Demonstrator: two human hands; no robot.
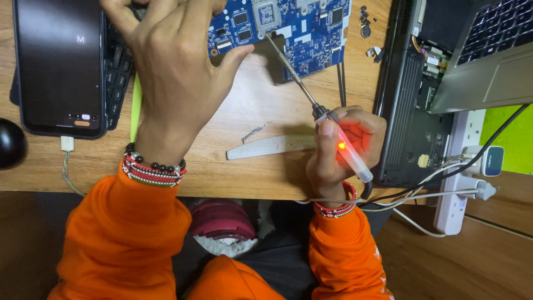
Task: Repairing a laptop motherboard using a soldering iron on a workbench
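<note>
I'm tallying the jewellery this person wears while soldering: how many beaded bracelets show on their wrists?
2 wrists carry them: a red band with a dark bead strand on the left wrist, and a red band on the right wrist, partly hidden by the orange sleeve.

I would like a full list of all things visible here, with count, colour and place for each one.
circuit board: one, blue, top centre of the desk
soldering iron: one, translucent handle glowing red, tip on the circuit board
phone: one, black, top left, cable plugged in
metal strip: one, grey, centre of the desk
opened laptop base: one, black, right
laptop: one, grey, top right
power strip: one, white, right edge
desk: one, wooden
left hand: one, on the circuit board's edge
right hand: one, gripping the soldering iron
</note>
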